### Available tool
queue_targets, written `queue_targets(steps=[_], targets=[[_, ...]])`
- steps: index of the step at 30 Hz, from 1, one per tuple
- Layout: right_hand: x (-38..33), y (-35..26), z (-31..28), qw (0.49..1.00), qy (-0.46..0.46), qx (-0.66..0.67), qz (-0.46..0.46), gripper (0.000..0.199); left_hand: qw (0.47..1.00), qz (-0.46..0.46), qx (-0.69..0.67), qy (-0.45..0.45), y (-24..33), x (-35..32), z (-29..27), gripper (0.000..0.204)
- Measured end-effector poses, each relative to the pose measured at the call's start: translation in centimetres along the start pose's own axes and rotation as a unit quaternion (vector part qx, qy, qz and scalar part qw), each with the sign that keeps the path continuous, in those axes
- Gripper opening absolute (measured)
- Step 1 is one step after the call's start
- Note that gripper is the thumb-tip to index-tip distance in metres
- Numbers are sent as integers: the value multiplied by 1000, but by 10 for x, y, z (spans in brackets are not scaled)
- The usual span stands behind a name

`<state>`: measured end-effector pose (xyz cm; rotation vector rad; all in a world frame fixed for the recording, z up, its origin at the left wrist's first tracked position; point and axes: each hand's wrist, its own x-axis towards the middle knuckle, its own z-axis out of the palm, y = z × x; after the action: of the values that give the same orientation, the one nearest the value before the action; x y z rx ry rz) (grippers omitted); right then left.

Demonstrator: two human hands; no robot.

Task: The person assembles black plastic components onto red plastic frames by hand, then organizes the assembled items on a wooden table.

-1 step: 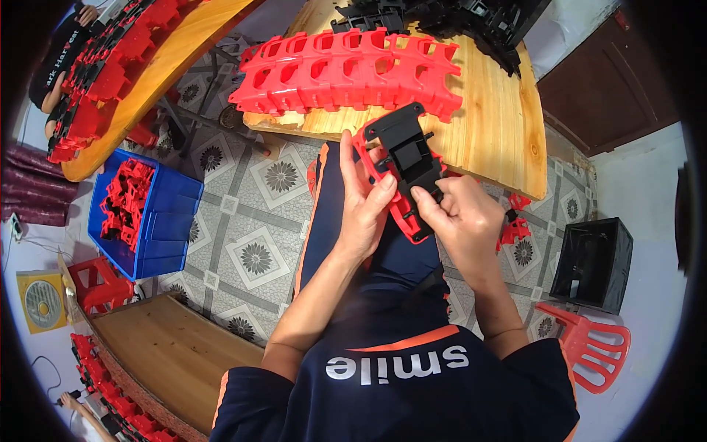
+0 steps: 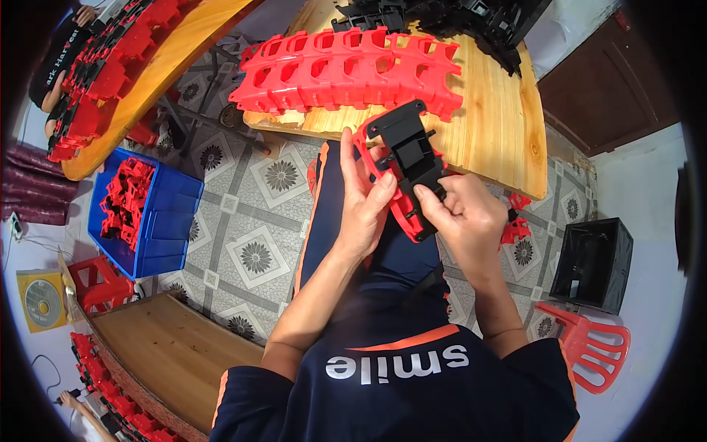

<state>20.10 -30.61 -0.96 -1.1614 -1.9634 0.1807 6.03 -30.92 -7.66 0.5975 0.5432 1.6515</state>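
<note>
Above my lap, close to the table's near edge, I hold a red plastic housing (image 2: 402,212) with a black plastic insert (image 2: 401,131) lying in it. The piece is tilted, its upper end toward the table. My left hand (image 2: 362,215) cups the red housing from the left, thumb on its side and fingers partly behind it. On the right, my right hand (image 2: 473,221) is closed at the lower part of the piece, with its thumb pressed on the black insert. Its other fingers are curled, and their tips are partly hidden.
Rows of red housings (image 2: 346,74) stand on the wooden table (image 2: 508,125), with black parts (image 2: 479,29) behind. A blue bin (image 2: 173,221) of red pieces is at left. A black bin (image 2: 593,261) and red chair (image 2: 600,350) are at right. Other people work at far left.
The held piece has turned very slightly, and my right hand has shifted a little to the right. My left hand keeps its hold.
</note>
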Motion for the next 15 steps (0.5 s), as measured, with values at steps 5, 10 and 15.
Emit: queue_targets(steps=[5, 10, 15], targets=[[0, -3, -10, 1000, 27, -5, 13, 25, 1000, -15, -4, -4, 3, -2, -3, 93], [-4, 0, -2, 1000, 7, 18, 2, 22, 1000, 10, 17, -15, -1, -1, -1, 98], [2, 2, 3, 1000, -2, -4, -5, 28, 999, 12, 43, -16, 2, 3, -2, 104]])
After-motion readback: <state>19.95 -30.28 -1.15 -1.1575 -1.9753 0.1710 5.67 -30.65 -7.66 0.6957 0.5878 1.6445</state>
